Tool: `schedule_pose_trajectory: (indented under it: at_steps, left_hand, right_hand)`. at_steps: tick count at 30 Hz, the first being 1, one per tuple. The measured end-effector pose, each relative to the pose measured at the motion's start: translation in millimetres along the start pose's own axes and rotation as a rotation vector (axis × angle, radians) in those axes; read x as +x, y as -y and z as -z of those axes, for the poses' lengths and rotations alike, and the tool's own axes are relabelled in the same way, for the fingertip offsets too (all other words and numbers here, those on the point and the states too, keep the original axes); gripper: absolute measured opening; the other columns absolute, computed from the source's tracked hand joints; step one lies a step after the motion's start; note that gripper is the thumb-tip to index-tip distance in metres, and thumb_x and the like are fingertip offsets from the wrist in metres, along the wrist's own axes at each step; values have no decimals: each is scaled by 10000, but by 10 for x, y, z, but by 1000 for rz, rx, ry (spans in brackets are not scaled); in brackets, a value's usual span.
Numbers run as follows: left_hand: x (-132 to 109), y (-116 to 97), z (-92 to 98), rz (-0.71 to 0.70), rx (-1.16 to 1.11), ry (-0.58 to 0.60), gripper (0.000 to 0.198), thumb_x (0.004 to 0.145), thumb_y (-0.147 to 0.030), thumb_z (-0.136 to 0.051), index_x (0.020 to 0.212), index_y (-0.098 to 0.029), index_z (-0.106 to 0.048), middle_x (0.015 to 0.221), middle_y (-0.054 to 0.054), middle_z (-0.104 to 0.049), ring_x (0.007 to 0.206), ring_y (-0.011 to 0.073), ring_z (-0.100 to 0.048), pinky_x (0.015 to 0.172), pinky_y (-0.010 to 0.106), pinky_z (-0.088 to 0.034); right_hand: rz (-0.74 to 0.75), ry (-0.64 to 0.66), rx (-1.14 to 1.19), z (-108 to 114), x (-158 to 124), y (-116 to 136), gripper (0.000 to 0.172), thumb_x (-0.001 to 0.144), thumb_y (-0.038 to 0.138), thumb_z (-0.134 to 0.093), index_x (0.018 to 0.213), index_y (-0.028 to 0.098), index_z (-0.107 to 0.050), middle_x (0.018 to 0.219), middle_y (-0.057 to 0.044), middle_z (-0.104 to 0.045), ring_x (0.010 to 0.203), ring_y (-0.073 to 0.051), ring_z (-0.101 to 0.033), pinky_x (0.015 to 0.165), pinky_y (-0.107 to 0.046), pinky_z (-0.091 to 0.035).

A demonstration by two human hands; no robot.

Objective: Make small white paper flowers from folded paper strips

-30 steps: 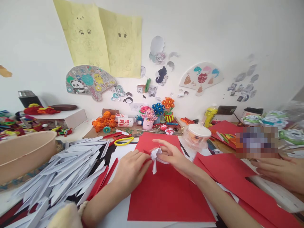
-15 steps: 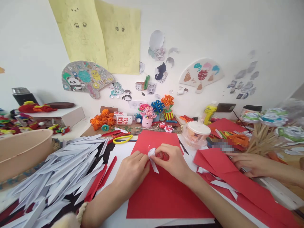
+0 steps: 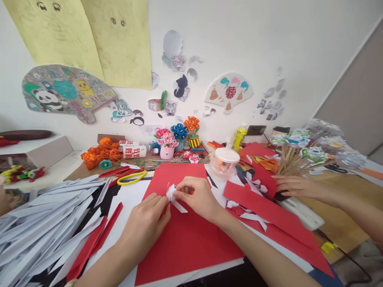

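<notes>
Handwork with paper, head view

Both of the person's hands meet over a large rectangular sheet of red paper (image 3: 185, 247). The right hand (image 3: 196, 197) pinches a small, crumpled-looking folded piece of white paper (image 3: 171, 191) between thumb and index finger, the other fingers curled. The left hand (image 3: 152, 213) closes on the piece's near left edge, thumb against fingers; the exact point of grip is hidden by the fingertips. From the white piece a flat, free strip hangs toward the lower right, over the red sheet.

To the left lies a broad heap of long folded white paper strips (image 3: 50, 227), with folded red paper strips (image 3: 92, 245) along its right side. Scissors with yellow handles (image 3: 131, 177) lie beyond, left of the red sheet's far end. A round, white-lidded tub (image 3: 227, 155) stands just beyond the sheet's right side; nearer, cut red paper (image 3: 278, 217) lies with white scraps on and beside it.

At right, a co-worker's hand (image 3: 295, 186) reaches in over the far end of a white power strip (image 3: 303, 213), its fingertips near red paper. Behind it, white-and-green paper flowers (image 3: 297, 139) rise on straw-coloured stems.
</notes>
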State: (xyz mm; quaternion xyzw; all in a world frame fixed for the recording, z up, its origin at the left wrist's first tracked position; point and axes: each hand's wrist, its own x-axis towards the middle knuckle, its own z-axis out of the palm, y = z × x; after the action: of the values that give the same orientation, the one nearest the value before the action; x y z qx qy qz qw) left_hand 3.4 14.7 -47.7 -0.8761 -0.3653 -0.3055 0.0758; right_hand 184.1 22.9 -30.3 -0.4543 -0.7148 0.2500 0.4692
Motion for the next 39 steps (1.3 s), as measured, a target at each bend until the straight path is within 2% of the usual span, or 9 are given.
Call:
schedule_pose_trajectory:
  at_steps: [3,11,17,23,28,33,36,39]
  left_hand:
    - [8,-23,16,-8,-18,0,215,863,-139,-397,656,-198,-403,602,-24,-464,544,118,-460,496,221,-359]
    - [-13,-44,8,18,-72,-12,205,868,-129,-401,686,-187,-476,632,-12,-499,578,118,-474,535,223,-387]
    - [-24,-59,-13,54,-35,-47,201,850,-110,-416,668,-184,-460,610,-18,-496,571,124,-469,516,224,-386]
    - [-24,-47,-8,73,-31,-29,190,844,-107,-429,682,-181,-494,618,-15,-526,576,131,-487,516,229,-402]
    - [-26,-38,-14,49,-35,-31,219,863,-105,-418,669,-180,-484,632,-5,-544,594,136,-506,522,231,-406]
    - [-25,-46,-14,7,-45,-28,201,884,-121,-413,723,-177,-521,668,1,-565,619,145,-519,550,244,-421]
    - [-33,-50,-5,30,-46,-37,205,883,-117,-414,717,-176,-518,663,1,-558,615,144,-514,542,244,-416]
    - [-36,-52,-1,20,-39,-41,207,885,-114,-409,723,-176,-522,663,1,-556,613,143,-514,539,244,-416]
  right_hand:
    - [-8,2,22,7,3,-19,138,778,280,-665,685,179,-680,650,-8,-612,554,-112,-478,522,-233,-403]
    - [-74,28,166,-2,14,-145,168,756,319,-680,705,161,-658,661,-12,-616,571,-119,-537,537,-234,-431]
    - [-157,179,251,36,46,-157,221,765,358,-671,776,137,-663,748,-48,-670,670,-158,-616,634,-269,-487]
    - [-98,168,11,19,20,-92,199,689,324,-754,701,159,-645,623,20,-596,550,-102,-500,500,-208,-378]
    - [-33,99,-82,-19,-2,-80,253,671,304,-777,625,161,-574,588,37,-552,528,-90,-468,497,-205,-354]
    - [2,71,-168,-7,14,-85,234,704,306,-746,637,172,-566,610,26,-571,539,-103,-491,501,-212,-356]
    - [30,11,-245,6,5,-75,242,691,349,-760,753,182,-596,720,9,-605,609,-128,-538,540,-225,-379]
    - [79,-4,-280,16,-9,-70,391,721,367,-743,1054,221,-599,898,-17,-624,732,-159,-588,597,-241,-419]
